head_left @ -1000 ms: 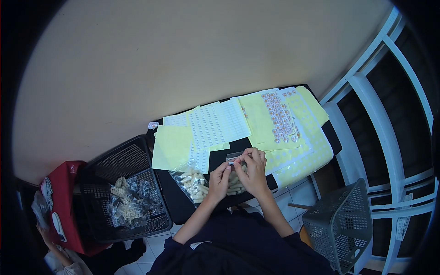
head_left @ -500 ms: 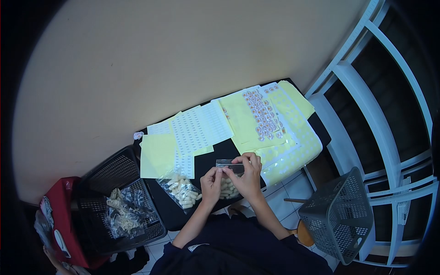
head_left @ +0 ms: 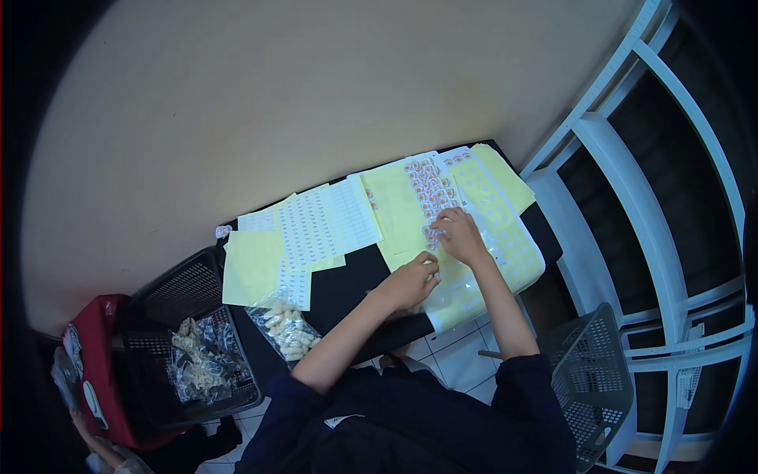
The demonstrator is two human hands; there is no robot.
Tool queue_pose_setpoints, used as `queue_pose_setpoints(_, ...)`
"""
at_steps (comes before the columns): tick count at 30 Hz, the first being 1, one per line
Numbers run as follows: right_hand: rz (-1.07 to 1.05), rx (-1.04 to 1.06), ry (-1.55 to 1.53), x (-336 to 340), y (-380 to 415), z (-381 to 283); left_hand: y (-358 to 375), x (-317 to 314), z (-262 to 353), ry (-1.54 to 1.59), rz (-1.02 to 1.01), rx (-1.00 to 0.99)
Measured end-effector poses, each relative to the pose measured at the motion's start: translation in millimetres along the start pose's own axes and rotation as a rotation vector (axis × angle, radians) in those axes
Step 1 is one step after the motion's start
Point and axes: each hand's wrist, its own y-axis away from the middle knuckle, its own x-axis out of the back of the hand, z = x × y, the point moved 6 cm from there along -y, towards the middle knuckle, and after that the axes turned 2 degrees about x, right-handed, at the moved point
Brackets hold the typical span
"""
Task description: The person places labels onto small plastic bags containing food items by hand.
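Observation:
My right hand (head_left: 460,235) is at the lower end of the sheet of round orange-and-white stickers (head_left: 424,192), its fingers bent together over the stickers; what they pinch is too small to make out. Below and left of it, my left hand (head_left: 414,282) has curled fingers near the yellow sheet's lower edge, and its contents are hidden. A clear bag of pale, finger-shaped pieces (head_left: 289,331) lies at the table's front edge, left of my left forearm. Sheets of small printed labels (head_left: 312,229) lie farther left, beside a plain yellow sheet (head_left: 251,268).
A black basket (head_left: 257,391) with bagged pale pieces stands at the left, beside a red object (head_left: 101,363). Another person's hand (head_left: 83,426) shows at the lower left. A grey basket (head_left: 592,379) and white metal shelving (head_left: 632,189) are at the right.
Both hands have moved up and right from the small clear packet at the front edge. My right hand now reaches the sticker sheet. The view has shifted slightly.

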Motion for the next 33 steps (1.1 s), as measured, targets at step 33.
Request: queue_pose_setpoints(33,0.205,-0.204,-0.700,-5,-50,65,-56,-22,-28,-0.242,-0.124,0.254)
